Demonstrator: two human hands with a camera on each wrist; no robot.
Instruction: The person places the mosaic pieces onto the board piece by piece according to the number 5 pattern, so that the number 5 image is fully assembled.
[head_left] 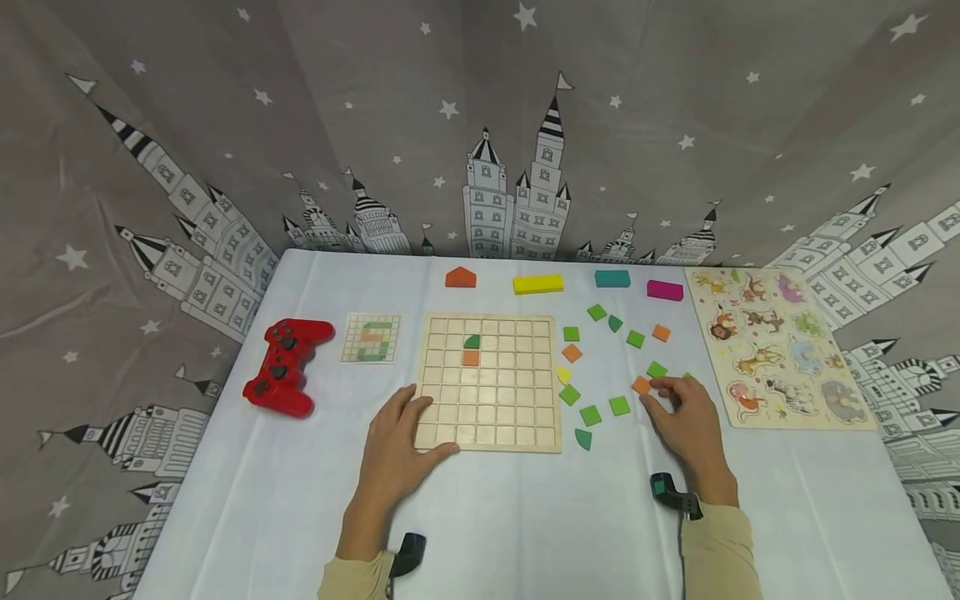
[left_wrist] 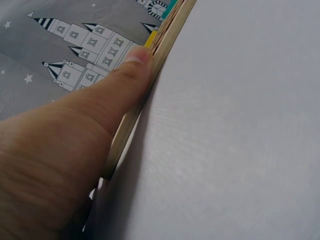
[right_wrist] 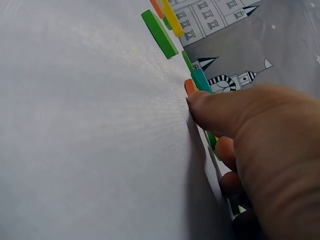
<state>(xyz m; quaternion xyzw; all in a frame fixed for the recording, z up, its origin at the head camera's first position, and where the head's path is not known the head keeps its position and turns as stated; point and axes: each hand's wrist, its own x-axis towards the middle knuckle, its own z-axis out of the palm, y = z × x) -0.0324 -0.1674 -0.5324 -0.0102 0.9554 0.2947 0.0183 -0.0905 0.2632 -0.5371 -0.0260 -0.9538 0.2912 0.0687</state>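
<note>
My left hand [head_left: 393,450] grips the lower left corner of a wooden grid board [head_left: 442,418], its fingers along the left side. In the left wrist view the thumb [left_wrist: 127,77] presses on the board's edge [left_wrist: 131,120]. One green quarter-round tile [head_left: 472,342] lies in the grid, directly above an orange square tile [head_left: 470,357]. To the right, my right hand [head_left: 686,421] pinches another orange square tile [head_left: 641,385] by thumb and fingertips, low over the cloth. Green square tiles [head_left: 619,406] lie scattered between this hand and the board.
Left of the board are a pattern card [head_left: 371,337] and a red game controller [head_left: 288,367]. An animal puzzle board [head_left: 780,350] lies far right. Behind stand orange [head_left: 461,277], yellow [head_left: 537,285], teal [head_left: 612,279] and magenta [head_left: 665,290] blocks, before a castle-print curtain [head_left: 637,125].
</note>
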